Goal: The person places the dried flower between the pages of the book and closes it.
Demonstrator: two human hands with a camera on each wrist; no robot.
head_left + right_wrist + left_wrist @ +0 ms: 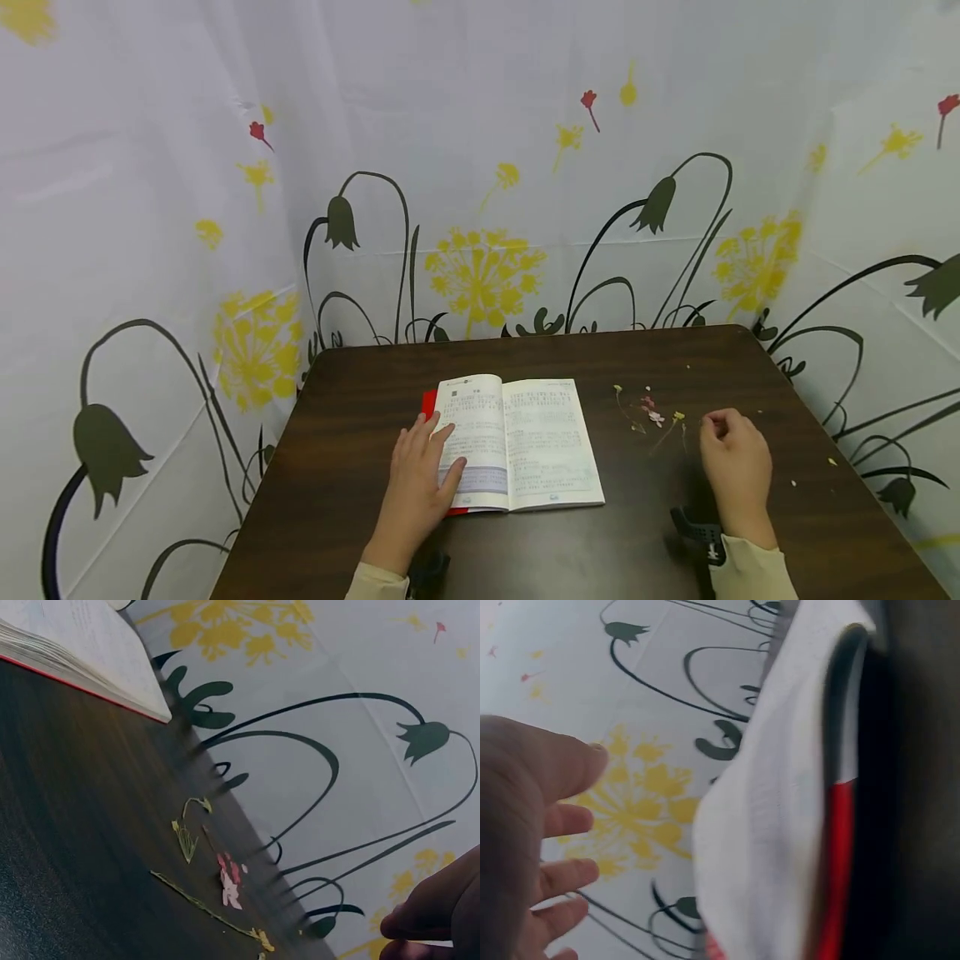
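Note:
An open book (pixel 551 442) with printed pages and a red cover lies on the dark wooden table. Over its left page and outer edge is my left hand (pixel 420 483), fingers spread and thumb pointing inward across the page. Right of the book lie small dried flowers: a pink one (pixel 656 418), a yellow one on a thin stem (pixel 678 416), and another curved yellow-tipped stem (pixel 618 396). My right hand (pixel 737 462) is just right of these flowers, its fingers curled and thumb close to the forefinger. Nothing shows between those fingertips in the right wrist view.
Tiny petal bits (pixel 832 462) are scattered on the table's right side. The dark table (pixel 337 433) ends at the back against a white curtain (pixel 480 125) printed with flowers. A black wrist strap (pixel 701 533) sits on the right wrist.

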